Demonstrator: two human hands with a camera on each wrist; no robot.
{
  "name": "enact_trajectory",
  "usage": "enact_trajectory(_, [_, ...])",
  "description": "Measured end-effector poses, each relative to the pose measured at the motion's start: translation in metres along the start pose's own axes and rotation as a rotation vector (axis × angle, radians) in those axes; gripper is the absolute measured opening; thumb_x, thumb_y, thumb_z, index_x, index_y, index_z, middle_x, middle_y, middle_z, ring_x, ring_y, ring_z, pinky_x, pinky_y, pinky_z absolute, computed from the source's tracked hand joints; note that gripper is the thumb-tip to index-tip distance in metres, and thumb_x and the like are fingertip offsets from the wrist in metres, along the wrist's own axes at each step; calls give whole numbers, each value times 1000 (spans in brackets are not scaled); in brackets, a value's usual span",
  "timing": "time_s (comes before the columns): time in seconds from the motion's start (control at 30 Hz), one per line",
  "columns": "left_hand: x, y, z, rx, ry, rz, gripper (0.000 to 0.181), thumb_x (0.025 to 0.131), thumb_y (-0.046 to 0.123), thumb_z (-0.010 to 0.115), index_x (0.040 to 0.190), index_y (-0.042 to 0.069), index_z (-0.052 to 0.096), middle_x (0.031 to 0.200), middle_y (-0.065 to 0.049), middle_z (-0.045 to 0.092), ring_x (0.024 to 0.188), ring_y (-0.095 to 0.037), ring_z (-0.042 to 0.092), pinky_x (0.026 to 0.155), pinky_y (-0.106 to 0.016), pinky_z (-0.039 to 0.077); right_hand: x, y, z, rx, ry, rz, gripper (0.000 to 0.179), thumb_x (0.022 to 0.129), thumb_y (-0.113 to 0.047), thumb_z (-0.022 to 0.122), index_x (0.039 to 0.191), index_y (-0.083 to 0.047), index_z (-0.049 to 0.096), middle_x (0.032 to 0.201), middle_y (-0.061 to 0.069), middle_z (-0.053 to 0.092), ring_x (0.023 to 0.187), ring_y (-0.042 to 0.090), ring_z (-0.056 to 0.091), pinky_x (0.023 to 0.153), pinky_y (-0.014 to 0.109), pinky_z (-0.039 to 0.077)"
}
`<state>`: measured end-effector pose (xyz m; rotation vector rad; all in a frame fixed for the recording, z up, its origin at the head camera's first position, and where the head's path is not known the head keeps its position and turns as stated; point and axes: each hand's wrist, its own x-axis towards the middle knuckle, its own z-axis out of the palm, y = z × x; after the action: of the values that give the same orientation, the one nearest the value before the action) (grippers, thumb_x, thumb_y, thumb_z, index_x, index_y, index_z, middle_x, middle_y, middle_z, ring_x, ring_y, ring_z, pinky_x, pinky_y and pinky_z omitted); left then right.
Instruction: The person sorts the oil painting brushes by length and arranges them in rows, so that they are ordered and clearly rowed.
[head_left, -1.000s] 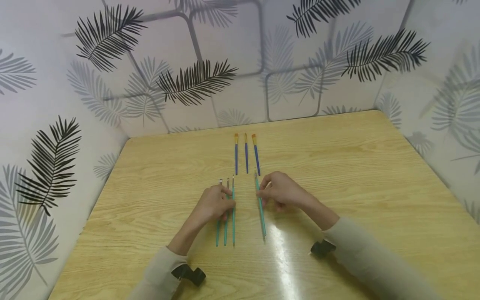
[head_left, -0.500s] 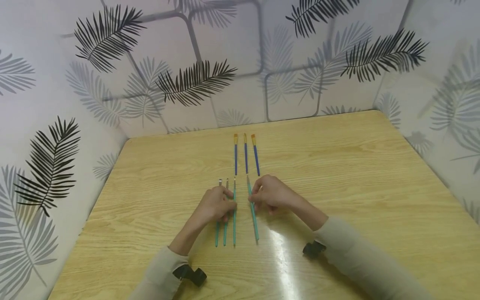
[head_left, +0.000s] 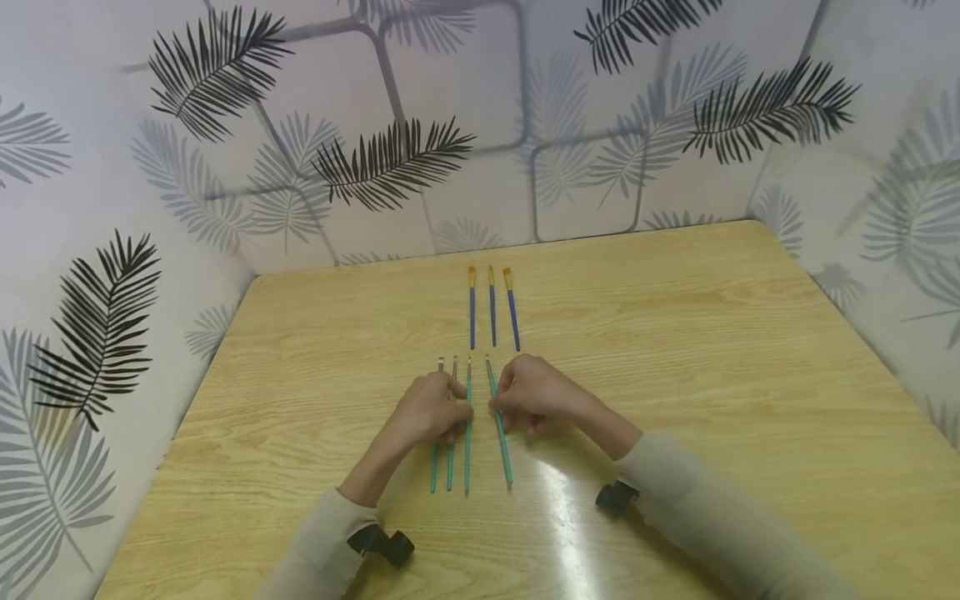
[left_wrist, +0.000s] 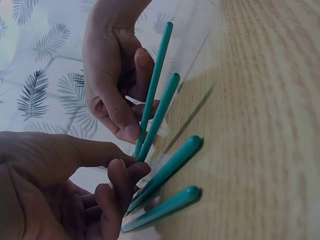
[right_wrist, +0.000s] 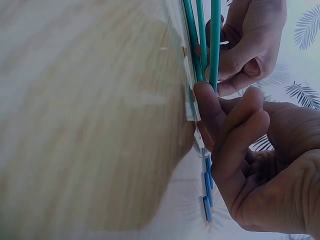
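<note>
In the head view my left hand (head_left: 429,407) pinches a thin teal paintbrush (head_left: 468,458) between thumb and fingers, its bristles pointing away from me. Two more teal paintbrushes lie left of it, partly under that hand; in the left wrist view their handle ends (left_wrist: 172,162) rest low against the wood. My right hand (head_left: 536,390) grips another teal paintbrush (head_left: 504,450) by the middle, slightly slanted, a small gap to the right of the left hand's brush. The left wrist view shows both held handles tilted up off the table.
Three blue-handled paintbrushes (head_left: 492,317) with orange bristles lie in a row farther back on the wooden table (head_left: 675,333). A wall (head_left: 465,100) with a leaf pattern stands behind the table. Dark camera mounts (head_left: 381,543) sit at both sleeves.
The right hand has carried its teal paintbrush leftward, closer to the brush in the left hand. The left hand has stayed nearly still.
</note>
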<state>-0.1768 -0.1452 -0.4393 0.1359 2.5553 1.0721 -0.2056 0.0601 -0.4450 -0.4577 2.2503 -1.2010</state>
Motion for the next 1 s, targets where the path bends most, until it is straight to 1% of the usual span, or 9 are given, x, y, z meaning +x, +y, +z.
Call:
enact_trajectory(0.2, [2, 3, 2, 69, 6, -12, 37, 89, 4, 70, 123, -9, 69, 51, -4, 64, 42, -13, 60, 39, -17, 35, 3, 2, 5, 23, 18, 18, 14, 95, -9, 71, 83, -4, 66, 66, 10, 73, 39, 13, 59, 40, 25, 50])
enact_trajectory(0.27, [3, 4, 3, 88, 9, -18, 25, 88, 4, 70, 111, -6, 73, 52, -4, 65, 43, -14, 61, 40, -18, 38, 4, 2, 6, 31, 22, 23, 15, 94, -8, 71, 82, -3, 65, 65, 10, 72, 39, 14, 60, 40, 25, 51])
enact_trajectory(0.33, [4, 5, 3, 110, 11, -15, 5, 87, 3, 70, 88, -1, 73, 52, -4, 65, 43, -14, 62, 41, -18, 38, 4, 1, 8, 29, 27, 32, 16, 94, -8, 71, 80, -2, 65, 65, 10, 72, 40, 14, 60, 41, 25, 51])
enact_trajectory(0.37, [4, 5, 3, 118, 12, -12, 10, 87, 3, 69, 77, 4, 68, 52, -4, 65, 43, -14, 61, 41, -18, 37, 4, 0, 8, 28, 29, 37, 17, 94, -8, 71, 80, -1, 66, 64, 11, 72, 40, 14, 60, 40, 25, 50])
enact_trajectory(0.4, [4, 6, 3, 126, 12, -9, 21, 87, 3, 69, 69, 8, 62, 52, -5, 64, 42, -14, 60, 40, -19, 35, 4, -1, 8, 26, 31, 42, 18, 94, -8, 71, 79, -1, 66, 64, 11, 72, 40, 14, 60, 40, 25, 50])
enact_trajectory(0.47, [4, 7, 3, 148, 15, 5, 38, 88, 3, 69, 59, 16, 47, 50, -4, 63, 41, -12, 57, 40, -19, 31, 4, -4, 9, 26, 33, 56, 18, 94, -8, 72, 80, 0, 66, 64, 12, 72, 40, 15, 60, 40, 25, 50])
enact_trajectory(0.53, [4, 8, 2, 164, 18, 20, 44, 87, 2, 68, 56, 18, 41, 49, -3, 61, 39, -10, 53, 39, -18, 28, 4, -6, 9, 24, 38, 61, 18, 94, -8, 72, 80, 1, 66, 64, 12, 72, 40, 15, 61, 40, 25, 50])
enact_trajectory(0.67, [3, 9, 2, 189, 20, 37, 47, 88, 2, 68, 55, 18, 39, 45, 2, 55, 38, -6, 47, 39, -17, 26, 6, -9, 10, 13, 46, 70, 19, 94, -7, 73, 79, 1, 65, 62, 12, 71, 40, 15, 61, 41, 25, 50])
enact_trajectory(1.0, [3, 11, 3, 200, 21, 22, 50, 90, 4, 71, 55, 18, 39, 44, 4, 52, 39, -7, 46, 39, -17, 25, 10, -8, 14, -18, 60, 99, 20, 93, -8, 74, 77, 0, 66, 60, 10, 71, 41, 15, 61, 40, 23, 49])
